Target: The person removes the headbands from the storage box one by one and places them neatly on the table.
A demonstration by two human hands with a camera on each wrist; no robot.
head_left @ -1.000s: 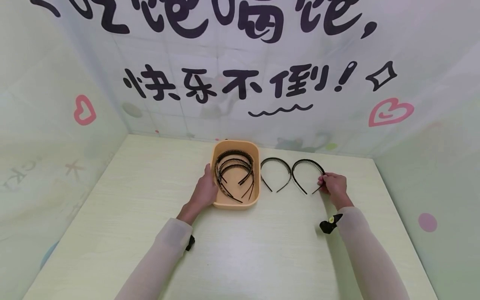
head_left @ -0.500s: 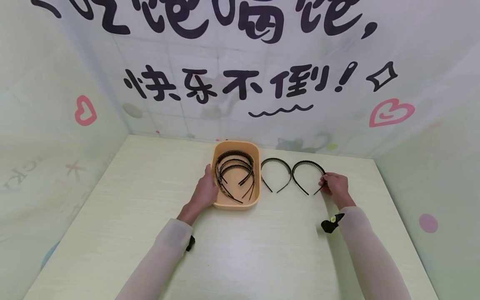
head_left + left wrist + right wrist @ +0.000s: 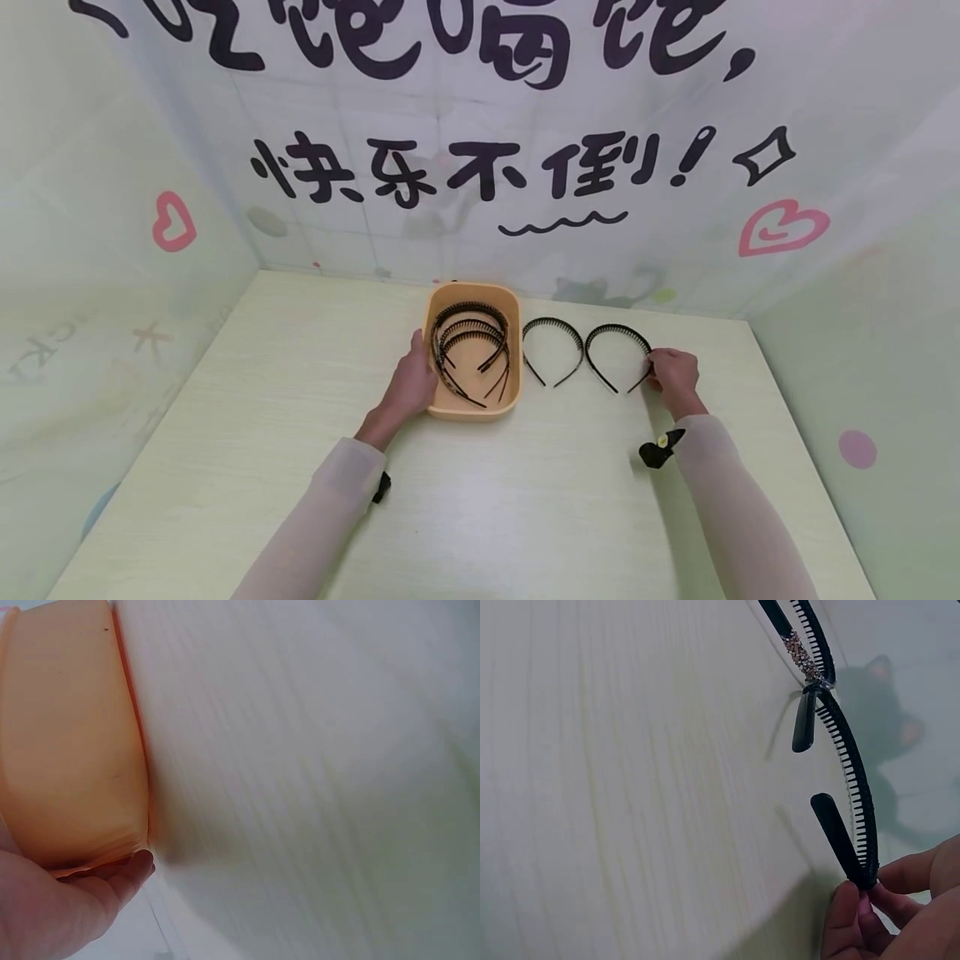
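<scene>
My left hand (image 3: 412,382) grips the left side of an orange plastic bin (image 3: 472,415); the left wrist view shows its fingers (image 3: 129,879) curled at the bin's end. Several dark toothed headbands (image 3: 471,307) lie inside. My right hand (image 3: 673,377) pinches the right side of a black headband (image 3: 618,327) on the table. Between that one and the bin lies another toothed headband (image 3: 553,320), with a glittery patch seen in the right wrist view. These two touch or nearly touch. In the right wrist view, thumb and fingers hold the black headband (image 3: 863,796) at its bend.
The pale wood-grain table (image 3: 480,508) is bounded by a printed back wall (image 3: 420,242) close behind the bin and headbands. Side walls rise at left and right. A black wrist strap piece (image 3: 656,455) hangs at the right cuff.
The black headband has shifted very slightly toward me and to the right with my right hand. My left hand and the bin stay in place.
</scene>
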